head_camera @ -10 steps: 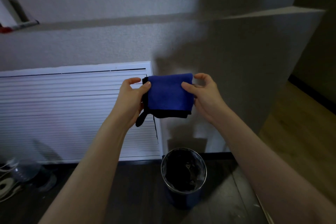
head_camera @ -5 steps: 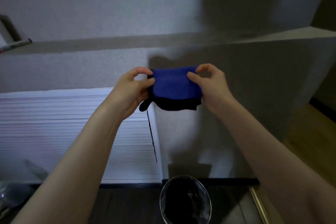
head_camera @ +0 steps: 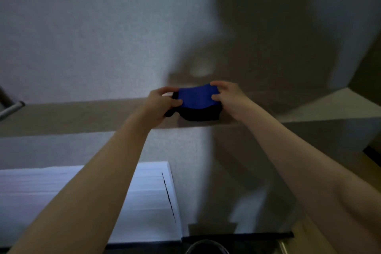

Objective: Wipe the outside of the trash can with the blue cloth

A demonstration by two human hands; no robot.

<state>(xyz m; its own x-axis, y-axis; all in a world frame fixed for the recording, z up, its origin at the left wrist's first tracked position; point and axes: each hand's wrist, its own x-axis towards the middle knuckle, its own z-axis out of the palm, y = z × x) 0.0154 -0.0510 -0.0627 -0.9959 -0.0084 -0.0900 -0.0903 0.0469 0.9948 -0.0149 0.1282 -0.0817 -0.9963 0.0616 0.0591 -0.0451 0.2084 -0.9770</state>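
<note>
You hold the blue cloth [head_camera: 195, 97] up in front of the wall ledge [head_camera: 82, 115], well above the trash can [head_camera: 206, 248]. Your left hand [head_camera: 162, 103] pinches its left edge and your right hand [head_camera: 228, 97] pinches its right edge, thumbs on the near face and fingers curled behind. The cloth looks folded, a dark layer hanging below the blue one; gripping both ends this way probably keeps the fold tidy and gives a flat face for wiping. No wiping has begun. Only the rim of the trash can shows, cut off at the bottom edge, directly below the cloth, so its outside is hidden. The white slatted panel [head_camera: 61, 192] sits left of the trash can. The frame is blurred.
</note>
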